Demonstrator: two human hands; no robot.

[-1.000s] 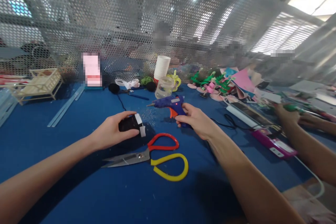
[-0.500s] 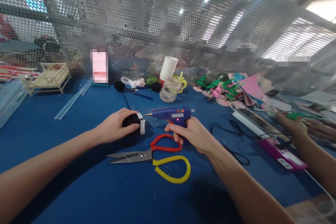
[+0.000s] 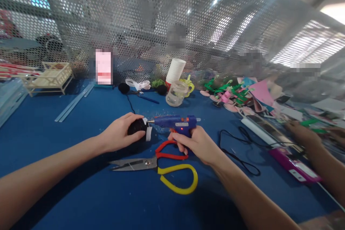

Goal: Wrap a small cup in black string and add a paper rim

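While a flat blue surface [image 3: 81,194] spreads before us, big scissors [image 3: 151,163] lie on it, pointed metal blades joined to rounded red and yellow loops. Just beyond them, our right hand [image 3: 202,143] has its fingers curled around a hard blue plastic glue gun [image 3: 175,121]. Our left hand [image 3: 118,133] grasps a rounded black roll [image 3: 137,127], left of the slim metal nozzle [image 3: 151,122]; whether that touches the roll's small white strips [image 3: 148,134], we cannot tell.

You can pass along the near desk [image 3: 107,201]; scissors [image 3: 148,164] obstruct nearside of your right hand [image 3: 198,142], black cord [image 3: 220,141] rightward.
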